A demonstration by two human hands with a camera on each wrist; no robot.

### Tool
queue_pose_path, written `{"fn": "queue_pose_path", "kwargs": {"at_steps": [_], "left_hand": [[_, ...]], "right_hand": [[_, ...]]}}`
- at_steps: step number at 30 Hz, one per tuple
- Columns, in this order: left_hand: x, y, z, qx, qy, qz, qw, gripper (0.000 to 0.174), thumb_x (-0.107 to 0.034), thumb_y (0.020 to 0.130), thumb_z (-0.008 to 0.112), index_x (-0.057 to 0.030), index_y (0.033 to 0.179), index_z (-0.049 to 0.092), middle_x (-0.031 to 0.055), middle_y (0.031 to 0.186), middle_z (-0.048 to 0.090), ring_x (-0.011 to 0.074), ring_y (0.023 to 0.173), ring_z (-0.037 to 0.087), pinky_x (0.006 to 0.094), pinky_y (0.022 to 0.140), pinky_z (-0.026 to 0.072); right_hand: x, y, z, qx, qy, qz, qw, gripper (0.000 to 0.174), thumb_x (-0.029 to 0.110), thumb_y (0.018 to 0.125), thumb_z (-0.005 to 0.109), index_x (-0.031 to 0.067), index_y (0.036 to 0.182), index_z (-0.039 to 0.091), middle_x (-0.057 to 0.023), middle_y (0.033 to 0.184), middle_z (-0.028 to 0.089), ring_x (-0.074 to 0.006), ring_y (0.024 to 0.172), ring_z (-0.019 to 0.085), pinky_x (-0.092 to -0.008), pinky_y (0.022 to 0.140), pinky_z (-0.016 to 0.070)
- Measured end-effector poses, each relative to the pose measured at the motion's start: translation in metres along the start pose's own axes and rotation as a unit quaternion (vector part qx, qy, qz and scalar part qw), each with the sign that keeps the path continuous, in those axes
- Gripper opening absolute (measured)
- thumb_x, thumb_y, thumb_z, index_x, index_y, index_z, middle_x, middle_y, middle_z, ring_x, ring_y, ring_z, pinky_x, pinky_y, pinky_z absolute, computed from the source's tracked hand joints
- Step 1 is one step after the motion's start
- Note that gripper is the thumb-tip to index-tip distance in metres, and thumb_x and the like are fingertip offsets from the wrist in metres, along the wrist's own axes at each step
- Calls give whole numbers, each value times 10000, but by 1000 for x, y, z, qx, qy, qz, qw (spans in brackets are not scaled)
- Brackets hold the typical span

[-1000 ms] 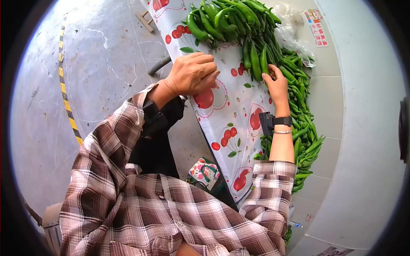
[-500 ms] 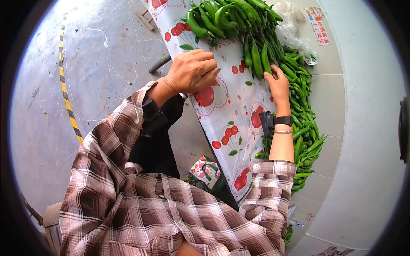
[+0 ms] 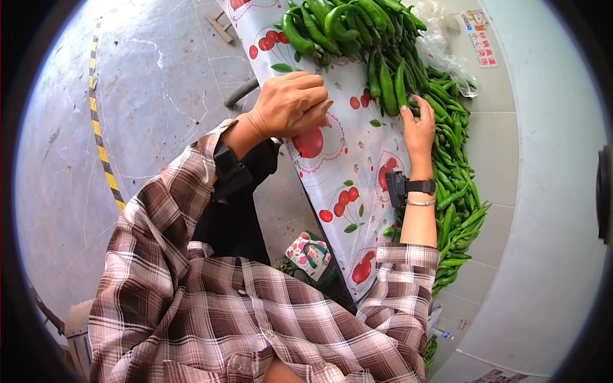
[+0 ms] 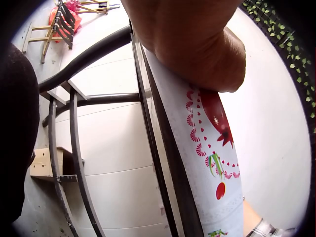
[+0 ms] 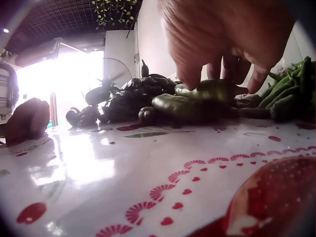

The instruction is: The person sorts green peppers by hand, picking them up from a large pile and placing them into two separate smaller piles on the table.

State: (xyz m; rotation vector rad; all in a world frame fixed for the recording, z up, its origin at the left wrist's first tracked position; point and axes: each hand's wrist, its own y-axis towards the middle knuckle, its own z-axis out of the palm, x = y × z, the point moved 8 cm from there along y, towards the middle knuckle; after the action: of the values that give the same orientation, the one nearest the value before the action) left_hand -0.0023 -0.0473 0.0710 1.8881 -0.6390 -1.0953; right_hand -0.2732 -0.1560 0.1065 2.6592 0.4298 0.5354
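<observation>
My left hand (image 3: 290, 105) is curled into a loose fist over the near edge of the cloth-covered table, with nothing visible in it. The left wrist view shows only its underside. My right hand (image 3: 419, 127) reaches to the lower end of a green pepper (image 3: 400, 84), thumb at its tip and the other fingers extended past it. Seen from the right wrist, that hand hangs over a green pepper (image 5: 212, 91) lying on others, fingertips spread around it. Beside it, more long peppers (image 3: 385, 89) lie in line at the foot of a large pile (image 3: 351, 29).
A band of loose green peppers (image 3: 456, 166) runs along the wall side. The table's cherry-and-pomegranate cloth (image 3: 345, 159) reaches toward my body. A clear plastic bag (image 3: 440, 38) lies by the wall. Below the table are a patterned bag (image 3: 308, 255) and dark metal bars (image 4: 76, 148).
The head view has shifted slightly, carrying the table and peppers a little to the right. My right fingers have straightened slightly away from the thumb. My left fist keeps its pose.
</observation>
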Motion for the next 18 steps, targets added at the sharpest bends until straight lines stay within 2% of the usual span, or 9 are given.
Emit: {"fn": "queue_pose_path", "kwargs": {"at_steps": [4,10,13,15,18], "left_hand": [[1,-1,2,7,9,-3,1000,160,-101,750,613,-53,643,505,80,655,457,255,582,482,341,523,418],[0,-2,1,-3,-2,-1,1000,172,-102,752,609,-50,634,495,80,649,451,256,582,482,341,523,415],[2,-2,4,15,25,-2,1000,173,-184,764,625,-83,667,523,53,663,471,235,609,524,332,529,434],[2,-3,4,15,29,-4,999,172,-184,764,624,-86,663,525,51,663,471,234,608,524,332,529,435],[1,-3,4,8,31,-1,999,173,-184,761,625,-86,660,527,50,665,474,231,609,525,329,529,437]], "right_hand": [[17,-5,-7,-12,-16,-31,999,379,202,808,639,18,1132,567,-147,1165,552,-306,1085,510,-382,943,394],[26,-22,-14,5,30,32,999,310,154,828,609,22,1107,584,-128,1130,568,-268,1023,543,-339,828,462],[20,-30,-11,27,67,62,995,285,131,825,603,21,1087,593,-121,1115,573,-253,991,552,-332,780,478],[28,-33,-16,5,-1,-3,1000,290,122,809,613,18,1078,591,-112,1107,577,-252,978,552,-338,776,474],[33,-36,-15,2,-1,-11,1000,312,119,794,623,27,1089,581,-107,1091,582,-253,962,551,-336,761,471]]}}
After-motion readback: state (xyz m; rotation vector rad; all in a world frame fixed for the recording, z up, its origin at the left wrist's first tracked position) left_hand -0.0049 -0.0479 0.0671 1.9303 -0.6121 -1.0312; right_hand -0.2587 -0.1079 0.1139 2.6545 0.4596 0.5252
